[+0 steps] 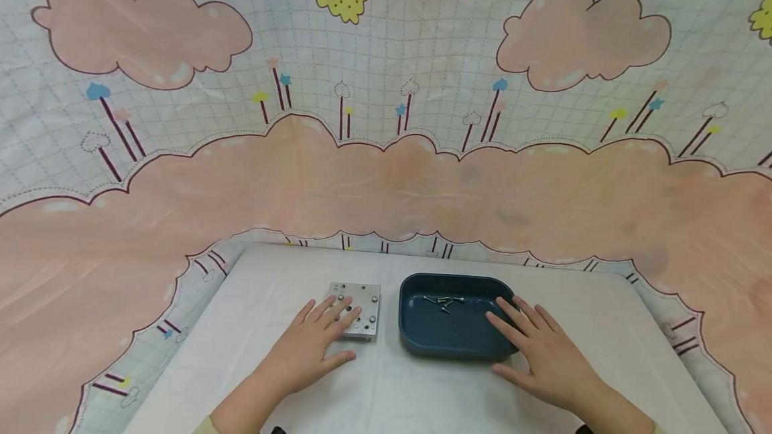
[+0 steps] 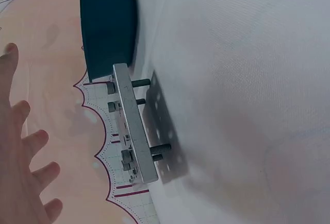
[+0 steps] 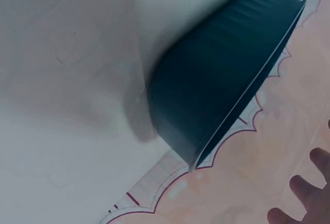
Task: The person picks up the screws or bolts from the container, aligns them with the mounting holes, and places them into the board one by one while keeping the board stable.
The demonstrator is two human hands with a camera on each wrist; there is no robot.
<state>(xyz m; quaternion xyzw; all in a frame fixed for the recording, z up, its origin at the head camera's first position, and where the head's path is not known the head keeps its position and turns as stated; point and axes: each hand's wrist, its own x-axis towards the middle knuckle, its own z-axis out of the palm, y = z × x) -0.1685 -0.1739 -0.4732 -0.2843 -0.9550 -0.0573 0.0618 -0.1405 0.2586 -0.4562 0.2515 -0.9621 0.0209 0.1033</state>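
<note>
"Cloud-print cloth (image 1: 386, 183) backs a white table (image 1: 410, 397), its near edge out of frame. What's at left?"

"One person's left hand (image 1: 307, 350), fingers spread, hovers above a bolted metal plate (image 1: 364, 295) toward the table's far edge, hiding part of it."

"And beside that?"

"A blue tray (image 1: 452, 335) holding several screws (image 1: 445, 301), too small and jumbled to count. Over its right end, masking some rim, hangs the right hand (image 1: 551, 357), fingers likewise spread."
</note>
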